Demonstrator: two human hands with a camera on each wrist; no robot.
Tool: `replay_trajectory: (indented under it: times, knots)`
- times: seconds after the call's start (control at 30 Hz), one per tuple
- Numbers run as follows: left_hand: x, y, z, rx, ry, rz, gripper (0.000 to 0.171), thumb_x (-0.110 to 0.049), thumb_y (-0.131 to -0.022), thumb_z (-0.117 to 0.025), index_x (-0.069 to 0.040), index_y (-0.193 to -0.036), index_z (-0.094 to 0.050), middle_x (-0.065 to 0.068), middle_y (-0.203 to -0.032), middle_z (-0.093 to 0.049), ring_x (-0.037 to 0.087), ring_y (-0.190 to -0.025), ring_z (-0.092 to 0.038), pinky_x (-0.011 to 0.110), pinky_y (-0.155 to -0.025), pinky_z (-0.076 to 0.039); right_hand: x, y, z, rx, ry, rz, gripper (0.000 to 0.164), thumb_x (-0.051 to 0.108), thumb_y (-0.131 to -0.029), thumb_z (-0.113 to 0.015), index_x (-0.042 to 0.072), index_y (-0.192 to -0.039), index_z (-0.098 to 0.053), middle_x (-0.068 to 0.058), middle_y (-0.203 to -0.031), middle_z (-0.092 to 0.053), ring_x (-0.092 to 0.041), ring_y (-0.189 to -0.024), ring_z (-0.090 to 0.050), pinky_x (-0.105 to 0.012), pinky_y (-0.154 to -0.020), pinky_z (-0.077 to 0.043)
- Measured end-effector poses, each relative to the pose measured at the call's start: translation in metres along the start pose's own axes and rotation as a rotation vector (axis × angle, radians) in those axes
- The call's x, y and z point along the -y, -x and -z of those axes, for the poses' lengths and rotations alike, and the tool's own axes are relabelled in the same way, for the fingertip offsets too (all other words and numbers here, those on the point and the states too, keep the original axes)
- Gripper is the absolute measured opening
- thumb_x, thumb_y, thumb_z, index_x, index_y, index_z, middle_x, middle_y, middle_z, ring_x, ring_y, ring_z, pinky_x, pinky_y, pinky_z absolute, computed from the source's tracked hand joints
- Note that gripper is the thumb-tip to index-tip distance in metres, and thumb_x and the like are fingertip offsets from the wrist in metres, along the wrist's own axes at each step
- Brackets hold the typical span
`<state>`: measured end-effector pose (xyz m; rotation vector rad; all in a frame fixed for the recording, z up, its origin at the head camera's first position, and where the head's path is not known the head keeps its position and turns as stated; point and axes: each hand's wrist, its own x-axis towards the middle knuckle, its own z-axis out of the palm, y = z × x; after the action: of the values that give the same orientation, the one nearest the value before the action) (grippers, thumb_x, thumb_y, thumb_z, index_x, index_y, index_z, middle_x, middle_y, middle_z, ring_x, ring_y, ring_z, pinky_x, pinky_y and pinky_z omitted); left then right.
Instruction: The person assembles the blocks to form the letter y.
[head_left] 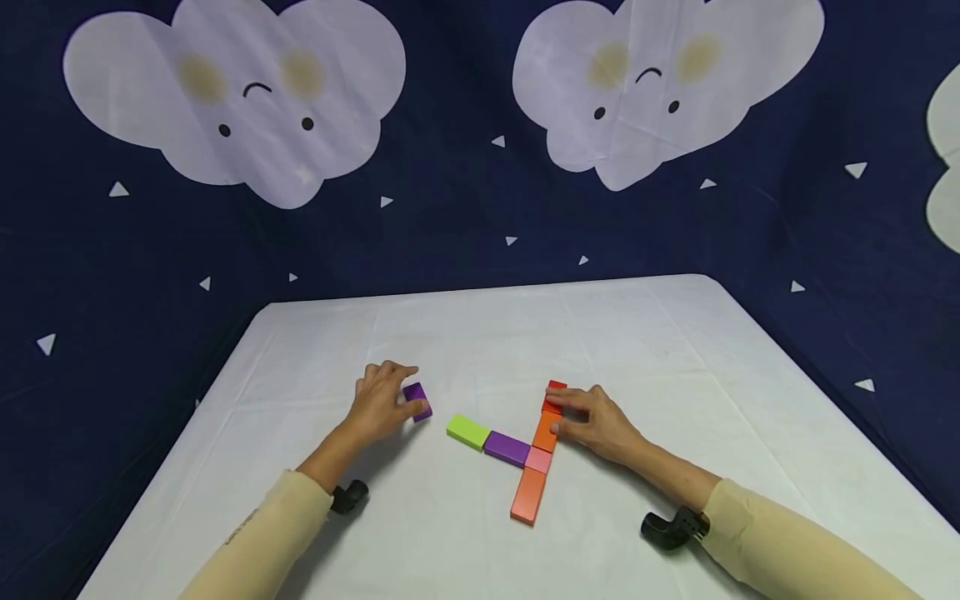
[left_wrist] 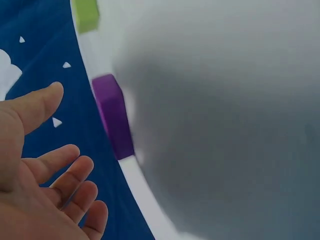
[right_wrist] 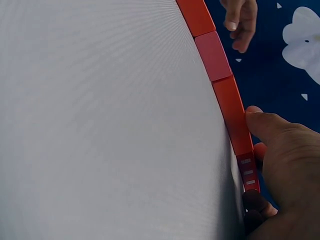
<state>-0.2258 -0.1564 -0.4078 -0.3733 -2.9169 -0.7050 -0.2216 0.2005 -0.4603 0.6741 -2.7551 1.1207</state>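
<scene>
My left hand [head_left: 380, 404] is beside a loose purple block [left_wrist: 114, 117] at the left; in the left wrist view the thumb and loosely bent fingers stand apart from it. My right hand [head_left: 600, 421] holds the red block [right_wrist: 248, 172] at the far end of a row, fingers bent over and around it. Its thumb touches the orange block [head_left: 547, 432] adjoining the red one. Nearer in the row come a pink block [head_left: 537, 460] and a coral-orange block [head_left: 528, 497]. A second purple block [head_left: 507, 448] branches left from the pink one, with a lime-green block [head_left: 468, 432] at its end.
The blocks lie on a white-covered table [head_left: 637, 333] with rounded far corners. Behind it hangs a dark blue cloth [head_left: 450, 242] with clouds and small white triangles. Each wrist carries a black camera [head_left: 671, 529], low over the table.
</scene>
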Motion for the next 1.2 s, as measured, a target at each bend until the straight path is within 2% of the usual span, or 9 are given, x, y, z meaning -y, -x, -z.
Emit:
replay_trajectory:
  times: [0.17,0.37,0.83,1.2]
  knots:
    - [0.01,-0.001,0.0,0.037,-0.024,0.035,0.062,-0.035,-0.079,-0.072,-0.005,-0.13,-0.054,0.016,-0.121,-0.055,0.033,-0.113,-0.041,0.045,-0.086,-0.03,-0.001,0.0,0.0,0.007,-0.001,0.003,0.05,0.036,-0.077,-0.075,0.021,-0.124,-0.064,-0.005,-0.129,-0.062,-0.013,-0.082,-0.04,-0.023,-0.068,-0.032]
    - [0.013,-0.003,-0.003,0.079,-0.046,0.061,0.065,-0.037,-0.077,-0.074,-0.002,-0.129,-0.054,0.018,-0.122,-0.055,0.033,-0.113,-0.042,0.045,-0.086,-0.031,0.0,0.001,0.0,0.014,-0.012,-0.013,0.051,0.037,-0.077,-0.075,0.023,-0.124,-0.064,-0.004,-0.13,-0.061,-0.013,-0.082,-0.039,-0.023,-0.069,-0.032]
    - [0.014,-0.002,-0.004,0.083,-0.028,0.047,0.06,-0.033,-0.075,-0.076,-0.004,-0.125,-0.058,0.016,-0.119,-0.058,0.029,-0.107,-0.044,0.043,-0.084,-0.032,0.001,0.0,0.001,0.012,-0.013,-0.016,0.051,0.037,-0.076,-0.075,0.023,-0.124,-0.064,-0.004,-0.13,-0.061,-0.014,-0.082,-0.039,-0.023,-0.068,-0.032]
    - [0.016,-0.001,-0.003,0.099,-0.026,0.04,0.064,-0.034,-0.074,-0.077,-0.003,-0.126,-0.057,0.016,-0.12,-0.057,0.03,-0.109,-0.044,0.043,-0.085,-0.032,0.002,0.001,0.001,0.01,-0.01,-0.01,0.05,0.037,-0.076,-0.075,0.023,-0.123,-0.064,-0.004,-0.129,-0.062,-0.013,-0.083,-0.04,-0.023,-0.068,-0.032]
